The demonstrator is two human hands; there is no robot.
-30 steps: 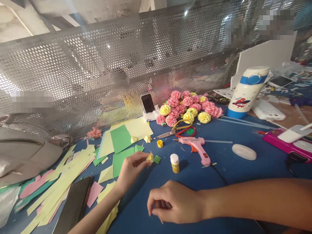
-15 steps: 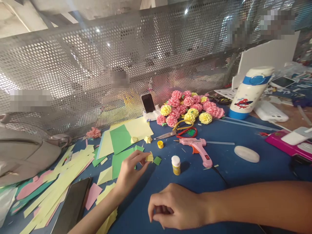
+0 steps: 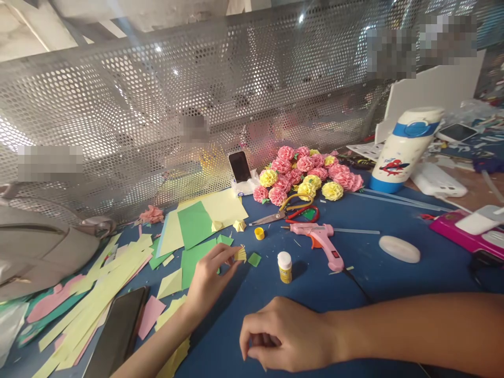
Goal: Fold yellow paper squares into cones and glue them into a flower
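Observation:
Between the thumb and fingers of my left hand is a small pleated yellow paper piece, held just above the blue table. A small green paper square lies right beside it. My right hand rests on the table with its fingers curled in, and nothing shows in it. Beyond that hand stands a small white-topped glue bottle with a yellow label. Its yellow cap sits apart from it. Two folded pale yellow paper pieces lie farther back.
Scissors, a pink glue gun and a white oval object lie across the middle and right. Pink and yellow paper flowers are heaped behind, near a bottle. Paper strips and a phone cover the left.

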